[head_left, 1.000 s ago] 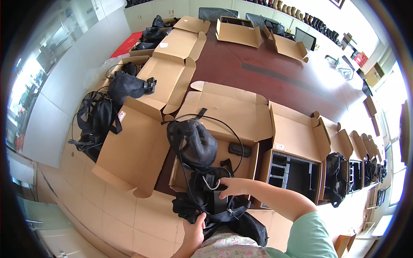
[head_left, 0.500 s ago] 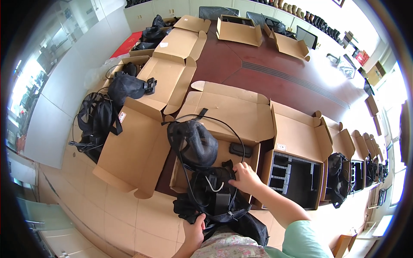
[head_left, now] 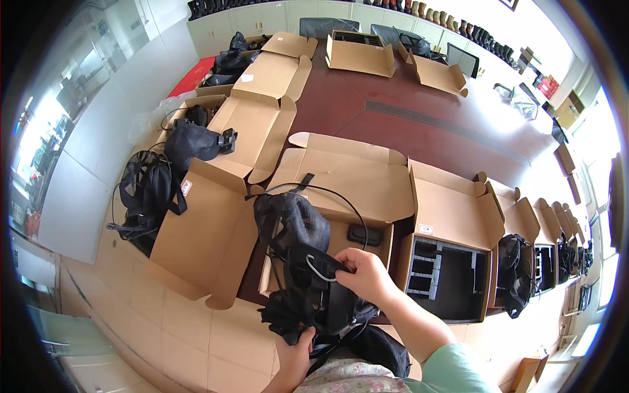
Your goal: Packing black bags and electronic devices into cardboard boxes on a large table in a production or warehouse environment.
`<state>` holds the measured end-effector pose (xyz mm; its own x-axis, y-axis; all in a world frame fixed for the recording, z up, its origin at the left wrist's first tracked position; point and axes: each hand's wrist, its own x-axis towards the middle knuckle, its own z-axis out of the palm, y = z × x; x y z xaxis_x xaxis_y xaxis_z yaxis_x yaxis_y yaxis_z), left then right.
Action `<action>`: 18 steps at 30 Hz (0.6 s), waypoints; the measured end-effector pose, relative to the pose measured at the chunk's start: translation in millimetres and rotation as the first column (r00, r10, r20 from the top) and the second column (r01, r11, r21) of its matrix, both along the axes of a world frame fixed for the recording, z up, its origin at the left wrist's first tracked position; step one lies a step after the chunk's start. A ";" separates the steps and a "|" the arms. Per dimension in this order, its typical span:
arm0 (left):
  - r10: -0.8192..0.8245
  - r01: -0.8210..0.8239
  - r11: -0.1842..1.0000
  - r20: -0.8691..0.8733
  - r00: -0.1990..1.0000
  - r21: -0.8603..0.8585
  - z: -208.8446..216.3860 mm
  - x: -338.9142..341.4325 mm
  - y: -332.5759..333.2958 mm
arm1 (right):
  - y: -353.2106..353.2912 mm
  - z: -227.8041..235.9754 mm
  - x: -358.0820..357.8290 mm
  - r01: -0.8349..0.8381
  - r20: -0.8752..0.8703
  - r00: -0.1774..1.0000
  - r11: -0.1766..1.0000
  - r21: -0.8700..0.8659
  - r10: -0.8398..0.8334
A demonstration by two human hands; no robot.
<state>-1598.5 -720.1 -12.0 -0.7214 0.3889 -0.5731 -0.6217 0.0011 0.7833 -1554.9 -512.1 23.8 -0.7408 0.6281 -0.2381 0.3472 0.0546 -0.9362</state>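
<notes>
A black bag-like harness with straps (head_left: 337,302) lies against my front, over the near edge of an open cardboard box (head_left: 390,262). My left hand (head_left: 296,354) is closed on its bunched black fabric at the lower left. Over the top of it, my right hand (head_left: 365,276) pinches a black strap beside a curved pale grey cord (head_left: 319,270). Beyond the hands a black mesh cap (head_left: 298,219) rests in the box, with a thin black cable (head_left: 350,202) arching over it. A small black case (head_left: 364,235) sits at the box's far right.
To the right stands an open box with grey foam dividers (head_left: 422,278); more open boxes follow along the table edge. Another open carton (head_left: 206,236) is at left, with black gear (head_left: 147,183) beside it. The dark red table (head_left: 354,108) extends beyond.
My right hand has moved left and slightly down, drawing up a black strap next to the pale cord. My left hand keeps its grip on the fabric. The view has shifted slightly.
</notes>
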 end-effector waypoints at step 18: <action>-0.089 0.086 0.989 -0.015 0.996 -0.122 -32.1 -17.4 59.6 | 35.1 -63.3 -15.1 -0.185 0.076 0.982 0.971 0.150 0.175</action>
<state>-1615.9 -660.5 -44.1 -0.6999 0.3794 -0.6051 -0.5985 0.1508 0.7868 -1570.0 -477.0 -39.5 -0.8321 0.5185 -0.1969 0.3753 0.2651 -0.8882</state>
